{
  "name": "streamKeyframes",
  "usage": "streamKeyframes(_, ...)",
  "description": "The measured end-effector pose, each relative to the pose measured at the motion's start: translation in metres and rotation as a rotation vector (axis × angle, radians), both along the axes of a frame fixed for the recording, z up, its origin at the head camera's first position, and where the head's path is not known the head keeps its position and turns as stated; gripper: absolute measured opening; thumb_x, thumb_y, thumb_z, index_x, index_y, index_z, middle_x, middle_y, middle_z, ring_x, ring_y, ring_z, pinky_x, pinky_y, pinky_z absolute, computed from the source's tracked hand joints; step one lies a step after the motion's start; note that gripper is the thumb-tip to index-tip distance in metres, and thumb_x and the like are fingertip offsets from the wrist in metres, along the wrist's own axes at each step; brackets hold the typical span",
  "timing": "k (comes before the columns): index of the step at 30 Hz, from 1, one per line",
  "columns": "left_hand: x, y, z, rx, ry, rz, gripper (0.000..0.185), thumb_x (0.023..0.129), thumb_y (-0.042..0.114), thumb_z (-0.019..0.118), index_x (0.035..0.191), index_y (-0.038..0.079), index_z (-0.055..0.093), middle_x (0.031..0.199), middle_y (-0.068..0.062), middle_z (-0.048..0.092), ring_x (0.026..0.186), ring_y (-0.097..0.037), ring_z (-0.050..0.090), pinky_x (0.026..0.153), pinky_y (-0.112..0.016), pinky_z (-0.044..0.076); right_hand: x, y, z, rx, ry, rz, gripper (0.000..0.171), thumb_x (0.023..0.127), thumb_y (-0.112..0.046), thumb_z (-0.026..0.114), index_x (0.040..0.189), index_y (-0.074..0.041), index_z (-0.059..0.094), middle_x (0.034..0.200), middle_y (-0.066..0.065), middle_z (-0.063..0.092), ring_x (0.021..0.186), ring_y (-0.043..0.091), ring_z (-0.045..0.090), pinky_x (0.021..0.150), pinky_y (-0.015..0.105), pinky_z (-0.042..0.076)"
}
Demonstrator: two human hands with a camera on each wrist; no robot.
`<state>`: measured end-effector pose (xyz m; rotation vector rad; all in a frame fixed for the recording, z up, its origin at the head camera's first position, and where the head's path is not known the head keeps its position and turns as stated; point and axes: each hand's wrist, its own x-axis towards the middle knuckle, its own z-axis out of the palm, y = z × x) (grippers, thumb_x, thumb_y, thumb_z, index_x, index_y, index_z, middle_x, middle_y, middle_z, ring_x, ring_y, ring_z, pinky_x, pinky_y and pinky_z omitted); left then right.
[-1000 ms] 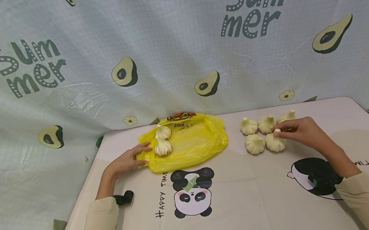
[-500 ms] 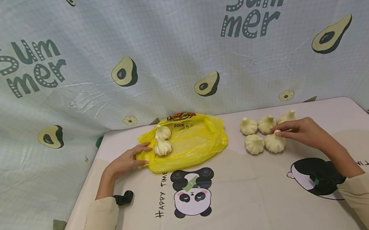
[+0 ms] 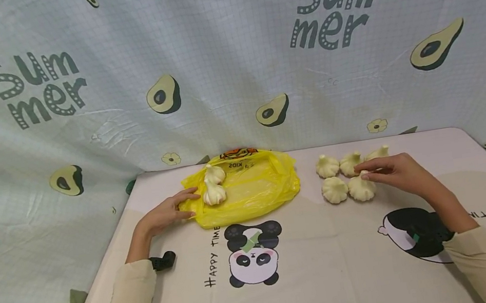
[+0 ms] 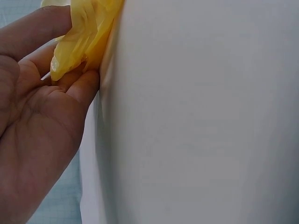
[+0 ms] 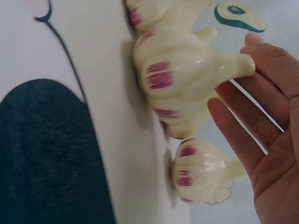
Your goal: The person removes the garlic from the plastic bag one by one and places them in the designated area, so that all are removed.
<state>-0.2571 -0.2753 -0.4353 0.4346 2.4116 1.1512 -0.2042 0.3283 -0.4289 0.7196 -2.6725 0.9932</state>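
Since the earlier frame, your right hand shifted slightly left; the rest held position. Your left hand (image 3: 165, 215) pinched the yellow bag (image 3: 248, 187) edge at table-left. Your right hand (image 3: 397, 173), fingers straight, touched the stem of the front-right garlic bulb (image 3: 361, 189), table-right.

Lighting: bright, even, diffuse; shadows faint and soft. Head view: sharp at centre, wide-angle bending toward the edges, backdrop cloth (image 3: 230, 60) curved. Left wrist view: close, soft focus, pale table surface (image 4: 201, 121) nearly washed out. Right wrist view: glossy highlights on garlic bulb (image 5: 187, 70), slight blur.
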Motion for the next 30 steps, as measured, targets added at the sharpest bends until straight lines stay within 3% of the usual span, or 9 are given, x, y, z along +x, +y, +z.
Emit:
streamKeyframes(6, 0.0, 0.0, 0.0, 0.0, -0.007, 0.004, 0.053, 0.094, 0.007, 0.067, 0.145, -0.001, 0.052, 0.168, -0.016, 0.02, 0.155, -0.043, 0.002, 0.12, -0.066, 0.006, 0.0, -0.003, 0.011, 0.009, 0.077, 0.003, 0.027, 0.09, -0.011, 0.076, 0.117, -0.013, 0.078, 0.111, 0.008, 0.076, 0.097, -0.007, 0.064, 0.075, 0.009, 0.051)
streamKeyframes(11, 0.0, 0.001, 0.001, -0.003, -0.006, 0.006, 0.054, 0.094, 0.007, 0.067, 0.145, -0.001, 0.052, 0.168, -0.016, 0.02, 0.155, -0.044, 0.002, 0.12, -0.067, 0.006, -0.002, -0.014, 0.024, 0.007, 0.181, 0.041, 0.031, 0.088, -0.007, 0.078, 0.117, -0.018, 0.078, 0.11, -0.001, 0.077, 0.104, -0.011, 0.061, 0.08, 0.007, 0.047)
streamKeyframes(14, 0.0, 0.001, 0.001, -0.006, -0.005, 0.008, 0.053, 0.094, 0.007, 0.067, 0.144, -0.001, 0.052, 0.168, -0.016, 0.021, 0.155, -0.044, 0.002, 0.12, -0.067, 0.005, -0.003, -0.025, 0.031, -0.019, 0.184, 0.102, 0.033, 0.088, -0.005, 0.077, 0.118, -0.019, 0.078, 0.11, -0.001, 0.077, 0.101, -0.01, 0.063, 0.081, 0.009, 0.048)
streamKeyframes(16, 0.0, 0.001, 0.001, -0.008, -0.002, 0.006, 0.053, 0.094, 0.007, 0.067, 0.145, -0.001, 0.052, 0.168, -0.016, 0.021, 0.155, -0.044, 0.002, 0.12, -0.067, 0.006, -0.004, -0.034, 0.034, -0.045, 0.166, 0.152, 0.033, 0.089, -0.003, 0.076, 0.119, -0.017, 0.077, 0.111, 0.0, 0.077, 0.091, -0.009, 0.063, 0.071, 0.008, 0.046)
streamKeyframes(20, 0.0, 0.002, 0.001, -0.017, -0.004, 0.011, 0.053, 0.094, 0.008, 0.067, 0.145, 0.0, 0.053, 0.168, -0.015, 0.021, 0.155, -0.043, 0.003, 0.12, -0.067, 0.006, -0.008, -0.053, 0.037, -0.072, 0.141, 0.243, 0.033, 0.091, -0.003, 0.074, 0.12, -0.015, 0.076, 0.114, 0.0, 0.076, 0.096, -0.004, 0.066, 0.075, 0.01, 0.05)
streamKeyframes(23, 0.0, 0.002, 0.002, -0.016, -0.006, 0.011, 0.053, 0.094, 0.008, 0.067, 0.144, 0.0, 0.053, 0.168, -0.015, 0.021, 0.155, -0.043, 0.003, 0.12, -0.067, 0.006, -0.014, -0.07, 0.039, -0.086, 0.134, 0.295, 0.031, 0.092, -0.004, 0.073, 0.12, -0.015, 0.076, 0.116, -0.002, 0.076, 0.109, 0.003, 0.068, 0.088, 0.017, 0.054)
streamKeyframes(30, 0.001, 0.002, 0.002, -0.012, -0.008, 0.014, 0.053, 0.094, 0.007, 0.067, 0.145, 0.0, 0.053, 0.168, -0.015, 0.022, 0.155, -0.043, 0.002, 0.121, -0.067, 0.005, -0.03, -0.109, 0.039, -0.101, 0.08, 0.357, 0.025, 0.096, -0.01, 0.069, 0.12, -0.014, 0.076, 0.116, -0.002, 0.076, 0.107, 0.015, 0.072, 0.087, 0.04, 0.06)
